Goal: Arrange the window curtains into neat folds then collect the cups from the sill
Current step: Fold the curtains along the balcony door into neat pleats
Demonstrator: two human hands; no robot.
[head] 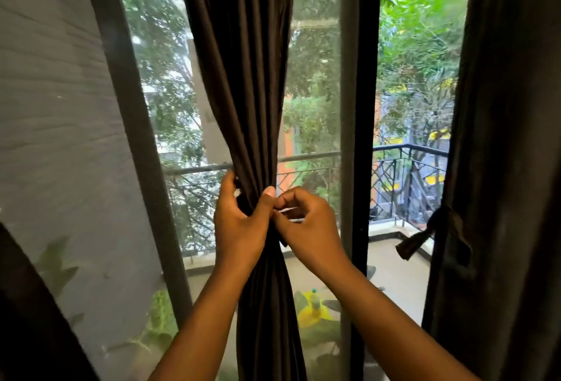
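Two dark brown fabric curtains hang at the window: the middle curtain (243,92) is gathered, left hand (239,226) gripping its bunched waist, right hand (306,226) pinching there; the right curtain (501,138) is already tied.

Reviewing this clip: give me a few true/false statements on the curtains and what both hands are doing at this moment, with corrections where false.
1. The left hand grips the gathered middle curtain. True.
2. The right hand hangs idle away from the fabric. False: its curled fingers pinch something at the gathered waist of the curtain, right beside the left hand.
3. The right curtain already has a tie knotted around it. True.
4. The middle curtain is spread flat across the glass. False: it is bunched into vertical folds.
5. Cups are in clear view on a sill. False: none can be made out in this view.
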